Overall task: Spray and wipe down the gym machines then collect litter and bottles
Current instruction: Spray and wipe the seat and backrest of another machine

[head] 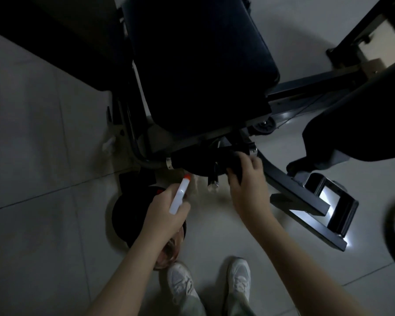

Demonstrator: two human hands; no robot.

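Looking straight down in dim light, I see my left hand (167,210) gripping the spray bottle (179,195), fingers curled round its white head. The orange nozzle points toward the roller (192,161) at the front of the machine (198,65). The bottle's clear body hangs below my wrist.

My right hand (244,179) grips a dark cloth (235,166), fingers curled over it, pressing it against the roller's right end, just beside a chrome collar (252,149). The cloth's outline is hard to tell from the black padding.

The dark seat pad fills the upper centre. A black disc (128,215) lies on the tiled floor (43,133) under my left hand. A metal foot frame (328,201) sits to the right, and my white shoes (180,283) stand near the bottom edge
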